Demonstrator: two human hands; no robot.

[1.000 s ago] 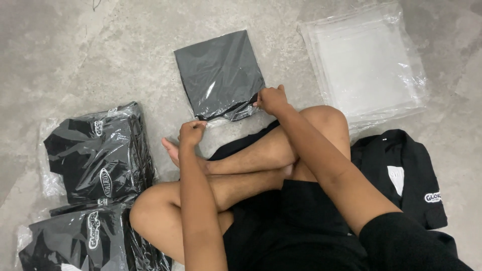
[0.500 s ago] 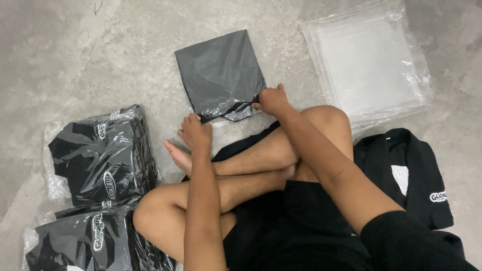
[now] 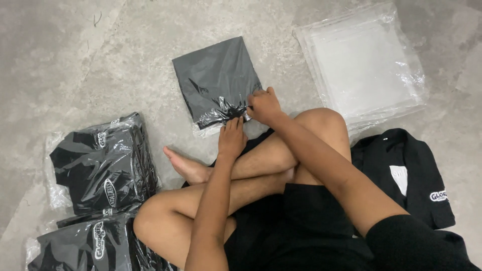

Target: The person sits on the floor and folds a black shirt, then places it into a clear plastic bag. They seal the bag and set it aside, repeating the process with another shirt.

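1. While the person sits cross-legged on the grey concrete floor (image 3: 75, 55), both hands work at the near edge of a bagged black garment (image 3: 216, 78) that lies flat on the floor just ahead of the shins.
2. The right hand (image 3: 263, 105) pinches the bag's flap at the near right corner, fingers closed on the plastic.
3. The left hand (image 3: 232, 138) rests just below it, fingertips pressed together on the same edge of the clear bag, touching the crinkled plastic.
4. The two hands sit close together, almost meeting at the flap.
5. Well to the left lies a pile of packed black garments (image 3: 100, 165) in glossy bags, with another packed one (image 3: 83, 246) nearer the lower left corner.
6. Farther off on the right is a stack of empty clear bags (image 3: 366, 65), lying flat and apart from the garment in hand.
7. Beside the right knee lies an unbagged black shirt (image 3: 401, 173) with a collar, spread on the floor.
8. A bare foot (image 3: 188, 168) points left, between the packed pile and the hands.
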